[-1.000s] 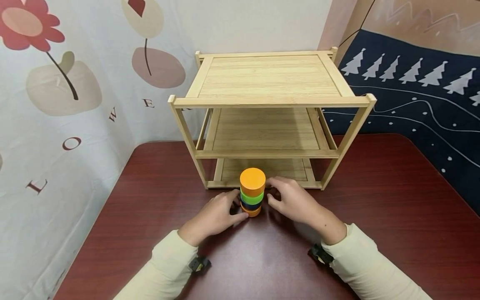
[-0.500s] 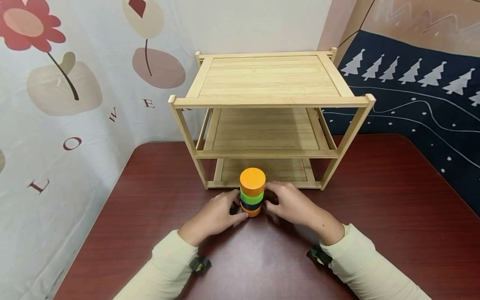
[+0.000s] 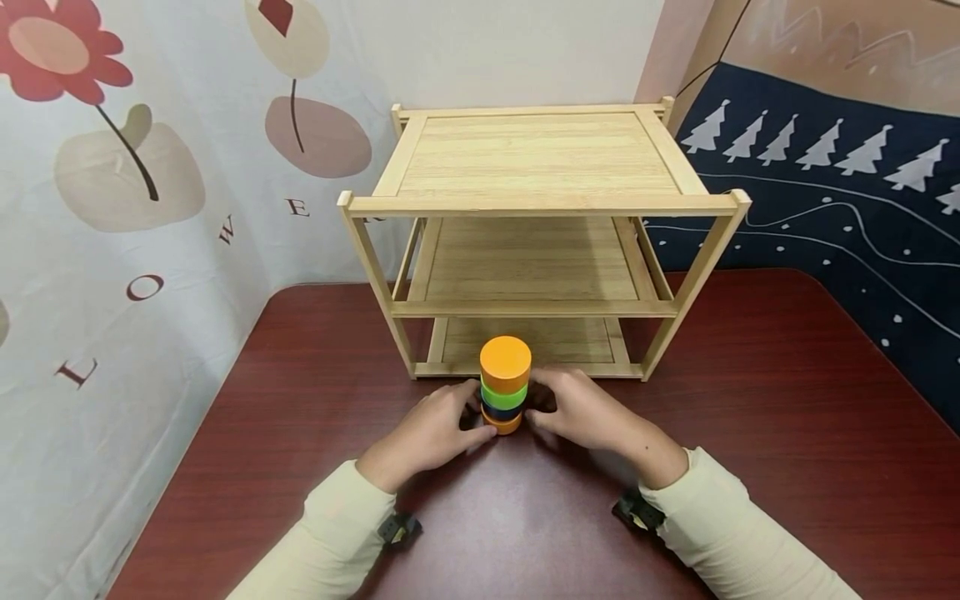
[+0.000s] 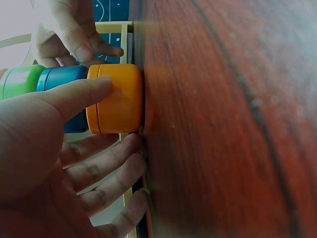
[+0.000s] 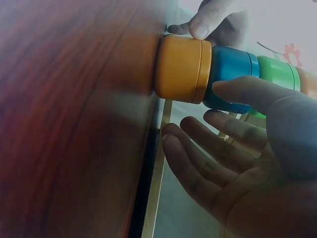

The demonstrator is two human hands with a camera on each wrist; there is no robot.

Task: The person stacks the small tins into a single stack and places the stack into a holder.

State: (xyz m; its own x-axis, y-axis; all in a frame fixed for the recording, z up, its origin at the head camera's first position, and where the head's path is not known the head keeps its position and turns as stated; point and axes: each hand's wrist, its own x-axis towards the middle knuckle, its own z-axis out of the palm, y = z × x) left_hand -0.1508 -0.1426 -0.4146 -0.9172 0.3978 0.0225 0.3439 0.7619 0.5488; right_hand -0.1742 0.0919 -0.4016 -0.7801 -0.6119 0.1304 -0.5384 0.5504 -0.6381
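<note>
A stack of small round lidded jars stands on the table between the two hands. From the top in the head view come an orange jar point(image 3: 506, 360), a green jar point(image 3: 504, 398), a dark blue jar point(image 3: 501, 412) and another orange jar point(image 3: 502, 426). My left hand point(image 3: 431, 425) holds the bottom orange jar, thumb on its near side and fingers reaching behind. Beside the stack on the other side is my right hand point(image 3: 585, 410). Its thumb overlaps the blue jar point(image 5: 230, 67) in the right wrist view, with the other fingers loosely bent and spread.
Just behind the stack stands a three-tier wooden shelf point(image 3: 540, 204) on the dark red table point(image 3: 750, 417). A white curtain with printed flowers point(image 3: 225, 150) hangs at left and back. At right is a navy cloth with white trees point(image 3: 817, 183).
My right hand has moved slightly left and closer to the stack, its thumb coming up to the jars' side. The left hand and the jars have stayed in place.
</note>
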